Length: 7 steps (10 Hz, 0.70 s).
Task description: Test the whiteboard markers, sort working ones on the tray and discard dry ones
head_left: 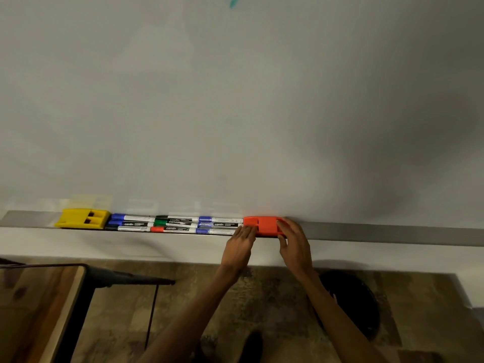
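Observation:
Several whiteboard markers [174, 224] with blue, green, black and red caps lie in rows on the grey tray [379, 233] under the whiteboard [235, 100]. An orange eraser [265, 225] sits at the right end of the markers. My left hand [239, 244] touches the eraser's left front edge with its fingertips. My right hand [294, 242] rests over the eraser's right end, fingers curled on it. A yellow eraser [82, 218] bounds the markers on the left.
A teal ink mark [234, 1] shows at the top of the board. A wooden table [34, 310] with black legs stands at the lower left. A dark round bin [351, 302] sits on the floor under my right arm.

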Each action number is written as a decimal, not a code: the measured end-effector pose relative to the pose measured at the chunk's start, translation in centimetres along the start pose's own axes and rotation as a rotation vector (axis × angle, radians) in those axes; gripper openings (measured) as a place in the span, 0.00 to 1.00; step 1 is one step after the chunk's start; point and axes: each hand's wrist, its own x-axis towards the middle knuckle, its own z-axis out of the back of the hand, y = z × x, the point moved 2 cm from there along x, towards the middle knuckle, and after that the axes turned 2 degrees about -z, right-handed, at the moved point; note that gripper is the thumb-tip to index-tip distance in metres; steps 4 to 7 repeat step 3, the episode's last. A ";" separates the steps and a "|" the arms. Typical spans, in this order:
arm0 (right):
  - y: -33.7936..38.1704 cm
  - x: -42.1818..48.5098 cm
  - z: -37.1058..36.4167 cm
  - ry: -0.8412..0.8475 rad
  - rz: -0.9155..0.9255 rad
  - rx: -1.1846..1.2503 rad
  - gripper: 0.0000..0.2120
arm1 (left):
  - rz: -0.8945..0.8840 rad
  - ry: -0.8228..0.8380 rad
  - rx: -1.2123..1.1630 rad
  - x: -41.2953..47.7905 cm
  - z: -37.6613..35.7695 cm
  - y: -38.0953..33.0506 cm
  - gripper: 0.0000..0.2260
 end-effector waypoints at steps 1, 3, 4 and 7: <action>0.8 -0.6 -1.1 -0.020 0.014 -0.048 0.22 | -0.005 -0.055 -0.006 -0.6 -0.5 0.0 0.24; 3.1 -1.4 -0.8 -0.112 -0.048 0.019 0.20 | 0.028 -0.273 -0.074 -1.2 1.9 0.6 0.23; 3.1 -1.4 -0.8 -0.112 -0.048 0.019 0.20 | 0.028 -0.273 -0.074 -1.2 1.9 0.6 0.23; 3.1 -1.4 -0.8 -0.112 -0.048 0.019 0.20 | 0.028 -0.273 -0.074 -1.2 1.9 0.6 0.23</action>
